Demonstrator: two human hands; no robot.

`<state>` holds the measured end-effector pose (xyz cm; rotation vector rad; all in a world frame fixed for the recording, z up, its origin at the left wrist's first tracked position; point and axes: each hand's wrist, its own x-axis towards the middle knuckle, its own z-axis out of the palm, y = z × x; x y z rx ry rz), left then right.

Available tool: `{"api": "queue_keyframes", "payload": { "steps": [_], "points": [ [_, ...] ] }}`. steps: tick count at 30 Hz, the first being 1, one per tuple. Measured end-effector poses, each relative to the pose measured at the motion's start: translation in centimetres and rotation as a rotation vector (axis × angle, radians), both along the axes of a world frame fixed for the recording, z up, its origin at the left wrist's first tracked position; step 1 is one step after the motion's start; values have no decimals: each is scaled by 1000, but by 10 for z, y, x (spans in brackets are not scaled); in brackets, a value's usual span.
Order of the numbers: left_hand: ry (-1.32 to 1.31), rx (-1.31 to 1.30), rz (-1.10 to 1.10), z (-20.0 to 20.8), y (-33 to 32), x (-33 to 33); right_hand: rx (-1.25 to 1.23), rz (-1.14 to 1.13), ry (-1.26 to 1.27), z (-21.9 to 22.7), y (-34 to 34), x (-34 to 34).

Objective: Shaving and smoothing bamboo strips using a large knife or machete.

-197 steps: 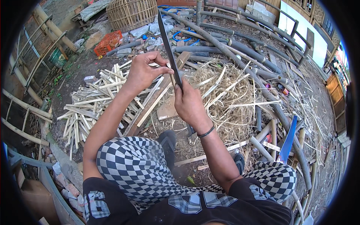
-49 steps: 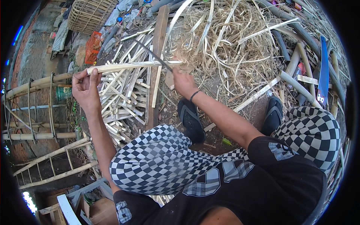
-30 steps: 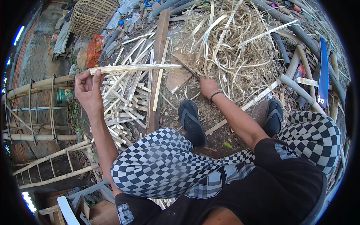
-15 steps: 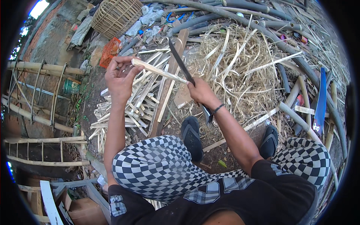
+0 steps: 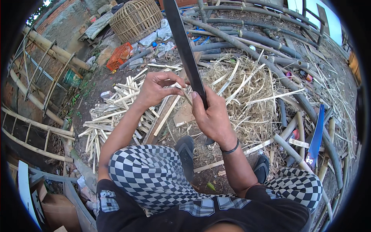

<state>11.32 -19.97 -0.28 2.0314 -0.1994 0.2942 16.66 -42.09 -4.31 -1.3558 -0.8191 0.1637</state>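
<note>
My right hand is wrapped round a machete, whose long dark blade points up and away from me. The thumb of that hand presses near the end of a pale bamboo strip, close beside the blade. At the strip's other end, my left hand pinches it between thumb and fingers. The strip looks short here, seen nearly end-on. Below my left forearm lies a heap of split bamboo sticks. Curled bamboo shavings are piled beyond my right hand.
A wooden plank lies between the heaps. Bamboo poles stretch across the back and right. A blue-bladed saw rests at the right. Further off are an orange crate and a woven cage. Bamboo racks stand at left.
The machete has swung up, its blade now higher and steeper. My hands have come closer together, and the strip has turned from lying lengthwise between them to nearly end-on. The view has tilted upward.
</note>
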Motion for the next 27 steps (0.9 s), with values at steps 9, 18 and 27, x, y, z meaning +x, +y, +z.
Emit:
{"api": "queue_keyframes", "payload": {
  "steps": [9,18,27],
  "points": [
    [86,-96,-99,-5,-5,-2,-48,-5,-36,2,-5,-9],
    [168,-187,-181,-27,2,1,-99,-17,-90,0,-4,-9],
    [148,-172,-162,-33,4,4,-81,-26,-132,0,-3,-12]
  ]
}}
